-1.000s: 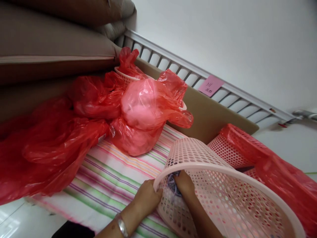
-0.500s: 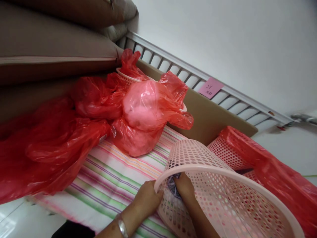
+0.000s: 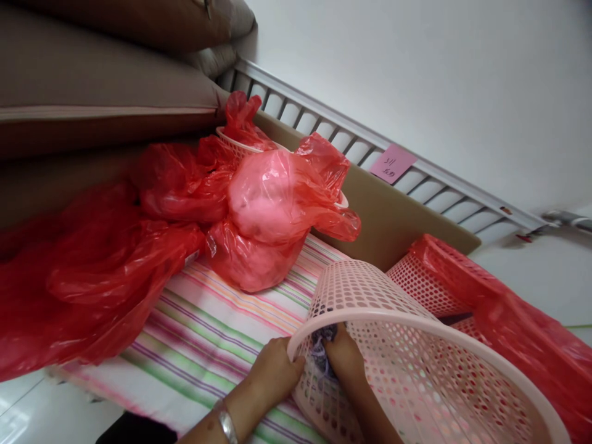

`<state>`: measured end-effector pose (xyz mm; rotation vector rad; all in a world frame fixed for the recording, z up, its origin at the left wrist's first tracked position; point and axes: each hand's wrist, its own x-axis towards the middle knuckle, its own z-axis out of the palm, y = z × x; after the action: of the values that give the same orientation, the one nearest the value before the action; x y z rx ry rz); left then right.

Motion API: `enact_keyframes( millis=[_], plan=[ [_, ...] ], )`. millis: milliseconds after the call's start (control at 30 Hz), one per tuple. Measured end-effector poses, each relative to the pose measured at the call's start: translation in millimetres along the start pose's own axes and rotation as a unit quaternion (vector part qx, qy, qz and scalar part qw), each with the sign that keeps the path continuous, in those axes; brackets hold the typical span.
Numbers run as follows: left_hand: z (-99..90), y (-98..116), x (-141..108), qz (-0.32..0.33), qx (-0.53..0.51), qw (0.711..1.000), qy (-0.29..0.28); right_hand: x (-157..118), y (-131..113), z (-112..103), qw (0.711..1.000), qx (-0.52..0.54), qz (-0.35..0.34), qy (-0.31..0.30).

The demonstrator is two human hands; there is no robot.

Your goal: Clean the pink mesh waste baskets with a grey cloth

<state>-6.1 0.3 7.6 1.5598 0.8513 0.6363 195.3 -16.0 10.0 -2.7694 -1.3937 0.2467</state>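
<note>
At lower right, a pale pink perforated plastic basket (image 3: 398,316) lies tipped, its mouth facing the person. The left hand (image 3: 275,370) clasps its rim; the right hand (image 3: 346,361), inside, bunches a purple-grey patterned cloth (image 3: 320,357) near the left wall, fingertips partly hidden. Handling inside the basket looks underway, not finished; how much wall is done cannot be told. The striped tablecloth (image 3: 198,345) leaves open room at lower centre, ending at an edge at lower left. Knotted translucent red plastic bags (image 3: 272,203) bound it above; red-plastic-covered baskets (image 3: 509,308) crowd the right.
</note>
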Motion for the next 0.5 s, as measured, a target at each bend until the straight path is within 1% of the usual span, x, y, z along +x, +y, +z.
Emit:
enact_keyframes(
  millis=[133,300,500],
  plan=[
    [0.0,-0.7,-0.1,0.004,-0.001,1.000,-0.002,-7.9,-3.2,-2.4,1.000,-0.011,0.007,-0.006],
    [-0.9,-0.3,0.4,0.005,-0.001,1.000,-0.004,-16.7,-6.0,-4.9,1.000,-0.018,-0.004,-0.019],
    [-2.1,1.4,0.9,0.002,-0.003,1.000,-0.008,-14.1,-1.9,-2.2,1.000,-0.007,-0.009,-0.022]
  ],
)
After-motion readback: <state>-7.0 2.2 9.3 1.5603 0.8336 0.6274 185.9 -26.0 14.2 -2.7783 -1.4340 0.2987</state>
